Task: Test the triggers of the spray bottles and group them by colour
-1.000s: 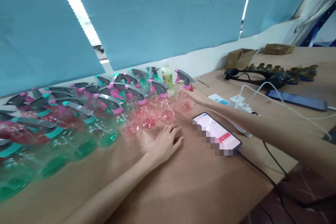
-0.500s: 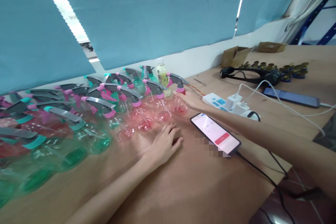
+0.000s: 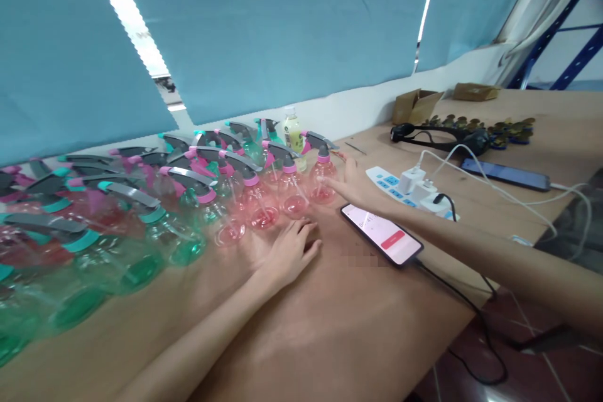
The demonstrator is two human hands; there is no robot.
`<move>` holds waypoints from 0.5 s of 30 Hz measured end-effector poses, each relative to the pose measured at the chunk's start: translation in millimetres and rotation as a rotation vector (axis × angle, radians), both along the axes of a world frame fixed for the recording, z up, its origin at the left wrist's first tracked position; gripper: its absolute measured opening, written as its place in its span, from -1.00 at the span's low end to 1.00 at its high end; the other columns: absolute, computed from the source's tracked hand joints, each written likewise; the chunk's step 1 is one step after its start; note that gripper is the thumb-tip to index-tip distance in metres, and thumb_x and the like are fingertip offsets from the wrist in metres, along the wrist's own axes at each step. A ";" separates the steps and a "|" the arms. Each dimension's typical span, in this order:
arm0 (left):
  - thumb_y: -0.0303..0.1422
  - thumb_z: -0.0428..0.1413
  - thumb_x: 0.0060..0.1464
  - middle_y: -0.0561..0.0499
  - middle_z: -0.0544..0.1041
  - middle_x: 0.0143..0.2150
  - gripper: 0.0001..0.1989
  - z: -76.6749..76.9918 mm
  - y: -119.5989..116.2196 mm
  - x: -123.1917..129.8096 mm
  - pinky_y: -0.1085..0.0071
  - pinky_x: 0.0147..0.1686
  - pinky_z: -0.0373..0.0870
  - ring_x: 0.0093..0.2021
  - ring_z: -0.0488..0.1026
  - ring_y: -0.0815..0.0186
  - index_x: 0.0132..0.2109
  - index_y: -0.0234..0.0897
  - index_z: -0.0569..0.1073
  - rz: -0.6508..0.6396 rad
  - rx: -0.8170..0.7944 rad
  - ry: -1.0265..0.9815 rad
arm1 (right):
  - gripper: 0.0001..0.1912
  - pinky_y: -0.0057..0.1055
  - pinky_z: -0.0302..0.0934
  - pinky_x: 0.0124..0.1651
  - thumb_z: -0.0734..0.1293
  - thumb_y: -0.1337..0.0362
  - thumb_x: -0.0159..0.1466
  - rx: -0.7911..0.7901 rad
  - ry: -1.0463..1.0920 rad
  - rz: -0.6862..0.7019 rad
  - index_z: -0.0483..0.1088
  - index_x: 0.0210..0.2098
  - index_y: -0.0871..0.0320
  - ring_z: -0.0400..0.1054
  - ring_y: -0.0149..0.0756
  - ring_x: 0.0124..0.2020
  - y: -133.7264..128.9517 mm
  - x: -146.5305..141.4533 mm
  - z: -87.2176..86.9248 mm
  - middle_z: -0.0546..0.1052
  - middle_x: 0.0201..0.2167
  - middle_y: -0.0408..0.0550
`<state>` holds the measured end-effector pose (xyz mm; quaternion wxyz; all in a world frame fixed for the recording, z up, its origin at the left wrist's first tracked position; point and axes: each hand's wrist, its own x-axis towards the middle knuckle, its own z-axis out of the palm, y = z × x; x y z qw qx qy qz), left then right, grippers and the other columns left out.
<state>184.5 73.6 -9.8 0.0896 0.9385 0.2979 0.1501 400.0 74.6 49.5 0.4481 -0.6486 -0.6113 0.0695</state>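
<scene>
My left hand (image 3: 293, 251) lies on the brown tabletop with its fingers loosely spread and nothing in it. Just beyond it stand pink spray bottles, among them one (image 3: 262, 204) with a grey and pink trigger head. At the right end of the row is another pink spray bottle (image 3: 323, 177), upright. Beside it, on its right, my right hand (image 3: 352, 185) is open, fingers apart; the thumb overlaps the bottle's lower side, and whether it touches I cannot tell. A phone (image 3: 382, 235) with a lit screen lies below my right forearm.
Several green spray bottles (image 3: 176, 235) crowd the left side. A labelled drink bottle (image 3: 293, 135) stands behind. To the right are a white power strip (image 3: 384, 179) with chargers, a black strap-like device (image 3: 438, 137), a second phone (image 3: 506, 174), cables and an open carton (image 3: 414, 107).
My right hand has come off the neck of the end pink spray bottle and moved slightly right and down, its fingers opening. My left hand stays on the table. The view has shifted slightly.
</scene>
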 end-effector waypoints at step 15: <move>-0.34 -0.01 0.28 -0.19 0.43 0.14 -0.70 7.6 -60.4 -158.7 0.12 0.15 0.27 0.15 0.34 0.08 0.09 -0.33 0.42 0.232 0.067 0.028 | -0.62 -0.11 0.16 0.23 0.15 0.28 0.37 -0.145 -0.244 0.721 0.27 0.14 0.24 0.27 -0.15 0.17 -64.5 -166.1 -59.5 0.41 0.13 0.18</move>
